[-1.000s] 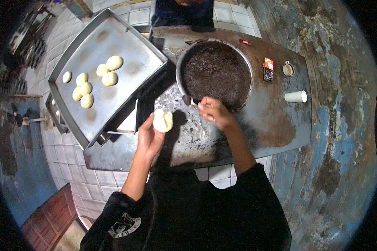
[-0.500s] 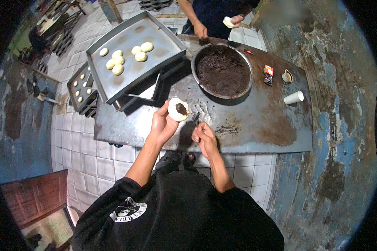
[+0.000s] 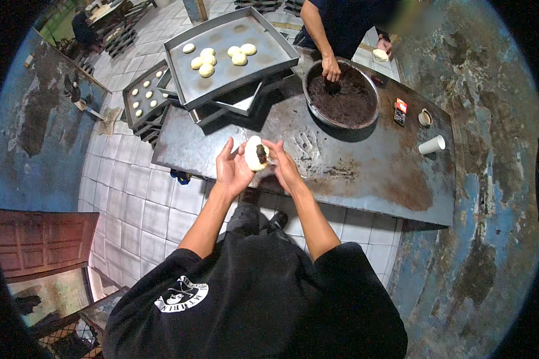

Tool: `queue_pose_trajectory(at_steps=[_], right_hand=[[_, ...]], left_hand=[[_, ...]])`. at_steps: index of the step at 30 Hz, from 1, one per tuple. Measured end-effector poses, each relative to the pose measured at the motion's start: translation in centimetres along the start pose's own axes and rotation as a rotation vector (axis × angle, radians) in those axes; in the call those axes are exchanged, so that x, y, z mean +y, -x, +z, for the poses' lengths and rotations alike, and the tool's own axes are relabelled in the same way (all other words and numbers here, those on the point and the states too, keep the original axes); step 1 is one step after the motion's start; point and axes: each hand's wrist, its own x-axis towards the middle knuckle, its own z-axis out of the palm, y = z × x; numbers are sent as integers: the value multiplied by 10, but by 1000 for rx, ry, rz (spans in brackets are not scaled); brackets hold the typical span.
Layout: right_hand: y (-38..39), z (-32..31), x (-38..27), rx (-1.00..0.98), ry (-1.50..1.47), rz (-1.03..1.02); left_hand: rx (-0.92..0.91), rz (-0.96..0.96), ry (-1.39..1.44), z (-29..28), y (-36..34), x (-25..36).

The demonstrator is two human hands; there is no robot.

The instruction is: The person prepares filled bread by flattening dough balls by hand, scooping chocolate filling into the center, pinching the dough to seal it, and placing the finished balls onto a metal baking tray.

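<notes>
A pale, flattened piece of dough [image 3: 254, 157] with a dark brown lump of filling [image 3: 261, 154] on it is between my hands, over the table's near edge. My left hand [image 3: 233, 169] supports it from the left, thumb raised and fingers partly behind the dough. From the right, my right hand [image 3: 285, 167] grips the dough's edge with its fingertips. Farther off stands a wide metal bowl [image 3: 372, 118] of dark crumbly filling. Another person's hand [image 3: 331, 70] reaches into it, and that person's other hand [image 3: 384, 46] holds a piece of dough [image 3: 379, 55].
A metal tray [image 3: 221, 94] bearing several dough balls rests on stacked trays at the left of the metal table [image 3: 209, 149]. Beyond it is a lower tray [image 3: 142, 106] with more balls. A white cup [image 3: 432, 145], a small mug [image 3: 425, 118] and a red-and-black pack [image 3: 400, 112] stand right.
My right hand has come up to the dough, which is now tilted and folding around its filling. The other person's hand has moved into the bowl. The whole view has shifted.
</notes>
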Motion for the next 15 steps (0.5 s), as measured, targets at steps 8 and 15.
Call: queue_pose_trajectory(at_steps=[8,15], right_hand=[[18,7,-48,-209,189,-183],[7,61,-110,26,467,-458]], left_hand=[[96,-16,-953,7,6,33],[-122,318,-1450,36,24,93]])
